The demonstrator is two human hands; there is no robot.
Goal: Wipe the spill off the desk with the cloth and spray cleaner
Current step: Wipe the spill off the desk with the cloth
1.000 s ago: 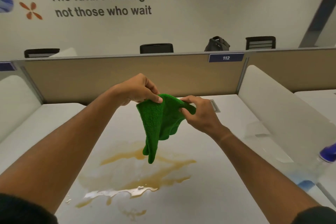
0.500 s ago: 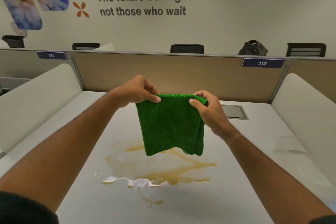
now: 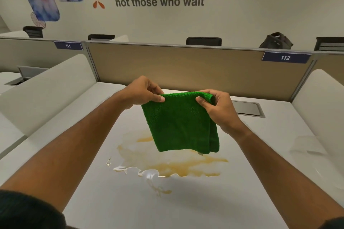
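The left hand (image 3: 143,91) is pinching the near-left top corner of the green folded terry cloth (image 3: 181,124) between thumb and forefinger, and the right hand (image 3: 217,106) is pinching the top right corner the same way, with the thumb lying across the front face. The two hands are holding the top edge taut and level, so the cloth is hanging as a flat, roughly square panel in the air, above the far part of the spill and clear of it. This hold is judged to be a way of keeping the folds aligned and offering a broad pad before it is lowered.

The cloth is showing a looped, napped pile with a stitched hem along its top edge; doubled layers are visible along its right edge, so it is folded at least once. It is likely to be soft and absorbent.

The amber-brown liquid spill (image 3: 173,165) is lying on the white matte surface (image 3: 204,206), in the middle, below and nearer than the cloth. It is spreading as an irregular thin pool with darker rims, and a glossy wet patch at its near-left edge is reflecting light. No wiping is judged to have begun.

A grey metal cable hatch (image 3: 247,108) is sitting flush in the surface at the far right, behind the right hand. A beige fabric partition (image 3: 186,67) is closing the far edge. No spray cleaner is in view.
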